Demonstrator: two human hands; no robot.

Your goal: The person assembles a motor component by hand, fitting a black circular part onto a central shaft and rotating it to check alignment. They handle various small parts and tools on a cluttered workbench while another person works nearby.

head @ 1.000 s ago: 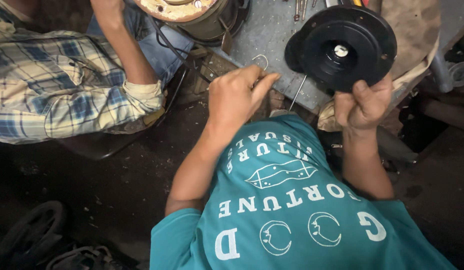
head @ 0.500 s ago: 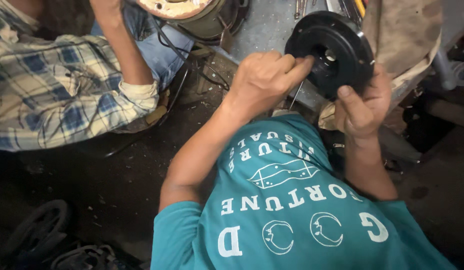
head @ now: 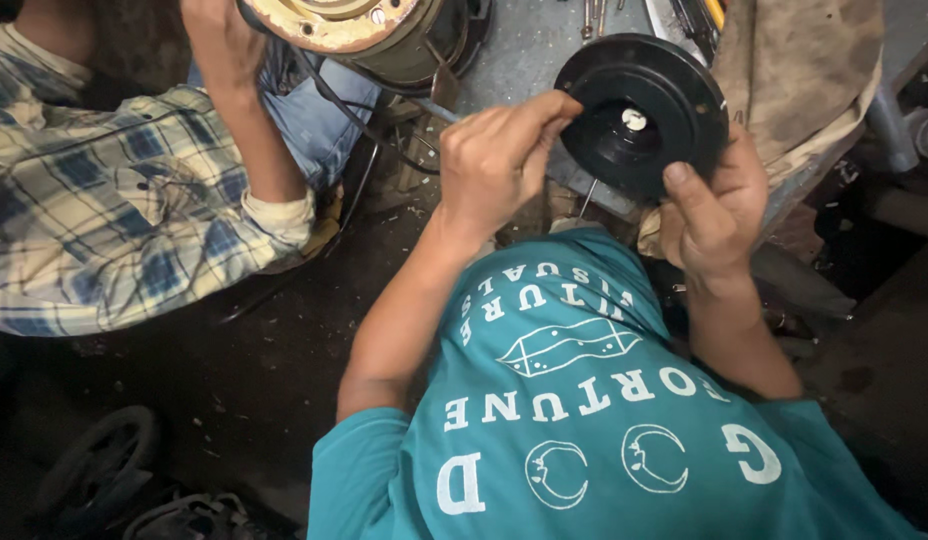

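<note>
Round black disc with pale centre hub, tilted upright above grey bench.

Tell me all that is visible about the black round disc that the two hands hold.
The black round disc looks like dull, dark metal or plastic, with a raised outer rim and a sunken middle where a small pale hub sits. It is tilted so that its face is toward the camera, held above the edge of the grey workbench. The right hand grips its lower right edge, thumb on the face. The left hand reaches its left rim with pinched fingers. Nothing else appears to touch it.
</note>
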